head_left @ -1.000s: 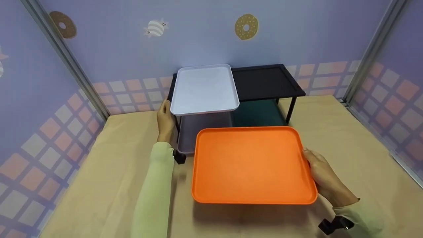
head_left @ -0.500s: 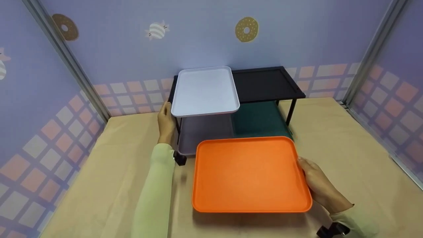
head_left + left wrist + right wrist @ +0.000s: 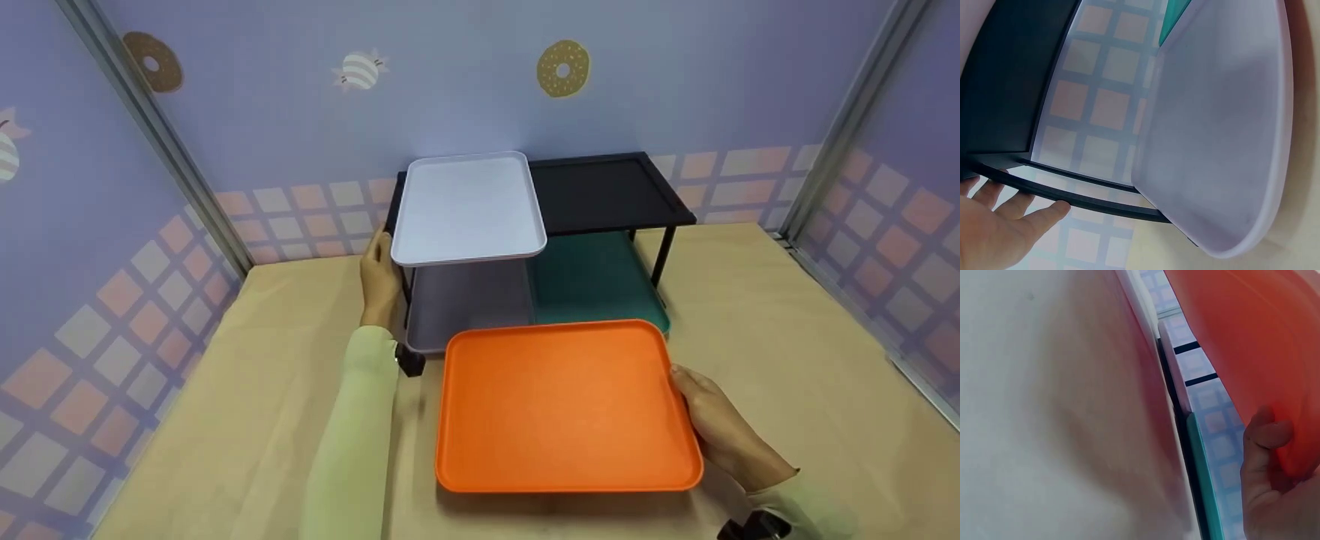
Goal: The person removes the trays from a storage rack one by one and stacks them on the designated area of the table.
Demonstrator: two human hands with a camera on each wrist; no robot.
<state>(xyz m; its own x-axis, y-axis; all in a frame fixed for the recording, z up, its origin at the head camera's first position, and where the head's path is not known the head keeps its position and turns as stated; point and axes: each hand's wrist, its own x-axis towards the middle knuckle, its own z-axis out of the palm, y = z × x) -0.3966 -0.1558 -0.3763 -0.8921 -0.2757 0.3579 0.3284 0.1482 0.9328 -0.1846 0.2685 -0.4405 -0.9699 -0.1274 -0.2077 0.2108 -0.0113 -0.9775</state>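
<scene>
through my cameras, i have the right hand (image 3: 720, 427) grasping the orange tray (image 3: 562, 409) by its right edge, above the counter (image 3: 247, 420), before the black rack (image 3: 607, 191). my left hand (image 3: 380, 281) touches the rack's left side, fingers unclenched. a white tray (image 3: 469, 210) sits on top.

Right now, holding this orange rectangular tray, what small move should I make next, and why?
Probably raise the orange tray toward the bare top right of the black rectangular rack: your right hand grips the tray; a white rectangular tray covers only the left.
</scene>
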